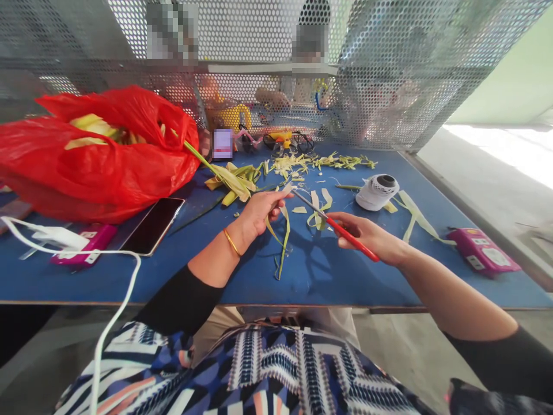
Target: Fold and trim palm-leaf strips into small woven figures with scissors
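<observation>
My left hand (261, 212) is closed, pinching a pale green strip of husk (283, 242) whose ends hang down below the fingers. A pale tip sticks out above my thumb. My right hand (363, 233) is wrapped round red-handled scissors (352, 239), seen nearly edge-on. Their thin metal blades point left and reach the tip at my left fingers; whether they touch it, I cannot tell. Cut pale strips (317, 210) lie on the blue table just beyond the blades. To the right stands a spool of white thread (377, 192).
A red plastic bag (129, 155) with husks fills the left. Near it lie a phone (153, 226), a magenta box (86, 245) and a white cable (125, 300). Husk pieces (237, 180) and scraps (298, 164) lie farther back. Another magenta box (481, 251) sits right. A perforated metal screen (268, 34) stands behind.
</observation>
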Demonstrator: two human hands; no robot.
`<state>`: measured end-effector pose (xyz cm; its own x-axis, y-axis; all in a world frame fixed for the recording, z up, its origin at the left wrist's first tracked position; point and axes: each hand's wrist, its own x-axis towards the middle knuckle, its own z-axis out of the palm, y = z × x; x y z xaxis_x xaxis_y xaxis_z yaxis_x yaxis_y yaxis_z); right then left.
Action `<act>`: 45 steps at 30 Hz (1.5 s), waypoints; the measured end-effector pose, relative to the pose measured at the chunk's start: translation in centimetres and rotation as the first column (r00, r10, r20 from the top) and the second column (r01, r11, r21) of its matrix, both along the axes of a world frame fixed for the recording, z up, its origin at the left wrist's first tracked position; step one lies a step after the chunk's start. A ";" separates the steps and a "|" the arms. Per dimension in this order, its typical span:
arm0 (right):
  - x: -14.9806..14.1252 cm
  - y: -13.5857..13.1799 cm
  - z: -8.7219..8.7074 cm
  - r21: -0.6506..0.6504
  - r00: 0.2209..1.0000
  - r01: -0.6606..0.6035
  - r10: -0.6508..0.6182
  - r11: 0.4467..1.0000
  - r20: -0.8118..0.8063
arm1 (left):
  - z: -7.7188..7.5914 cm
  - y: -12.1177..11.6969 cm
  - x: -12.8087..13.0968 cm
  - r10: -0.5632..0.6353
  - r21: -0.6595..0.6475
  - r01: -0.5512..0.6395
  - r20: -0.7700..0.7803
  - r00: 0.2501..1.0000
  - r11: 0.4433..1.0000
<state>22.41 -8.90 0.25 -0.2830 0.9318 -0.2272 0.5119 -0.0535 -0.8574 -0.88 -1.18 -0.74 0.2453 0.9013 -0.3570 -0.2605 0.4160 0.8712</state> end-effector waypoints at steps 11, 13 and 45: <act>-0.9 0.2 0.0 -0.003 0.988 0.111 -0.111 0.994 -0.108 | -0.4 0.1 0.2 -0.059 0.003 0.059 -0.039 0.997 0.998; -1.1 0.2 0.0 -0.014 0.985 0.123 -0.124 0.992 -0.116 | -0.4 0.1 0.2 -0.060 0.006 0.061 -0.043 0.997 0.998; -1.3 -0.7 -1.6 0.255 0.982 0.175 -0.188 0.951 0.028 | 0.1 0.9 -0.8 0.059 -0.021 -0.058 0.022 0.998 0.998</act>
<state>21.10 -9.57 -1.37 -0.0976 0.9952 0.0100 0.5568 0.0629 -0.8283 -1.71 -0.27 -0.60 0.2008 0.9068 -0.3706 -0.3045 0.4173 0.8562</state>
